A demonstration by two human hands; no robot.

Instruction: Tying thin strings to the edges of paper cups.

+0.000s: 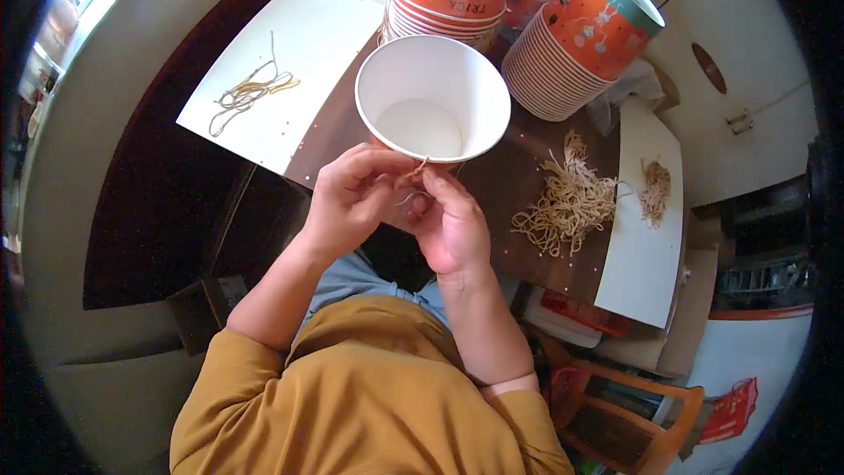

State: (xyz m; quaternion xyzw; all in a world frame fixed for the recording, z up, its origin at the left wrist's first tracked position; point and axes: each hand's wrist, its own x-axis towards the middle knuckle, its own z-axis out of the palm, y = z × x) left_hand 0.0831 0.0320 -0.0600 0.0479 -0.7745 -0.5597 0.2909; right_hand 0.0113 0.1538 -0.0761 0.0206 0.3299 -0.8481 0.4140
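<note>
A paper bucket [431,92], white inside with orange showing below its rim, stands at the table's near edge with its mouth toward me. At the near side of its rim, both my hands meet on a thin beige cord [424,164]. The fingers of my left hand [356,189] are closed in a pinch on the cord. Thumb and fingers of my right hand [453,215] also pinch it, just right of the left fingertips. Part of the cord at the rim is hidden by my fingers.
Stacked orange buckets [448,0] rise behind, with another leaning stack [576,44] to the right. A heap of beige cords [571,198] lies right, beside a smaller bundle [655,192]. Loose cords [251,92] lie on the white left part. A wooden chair [624,413] stands lower right.
</note>
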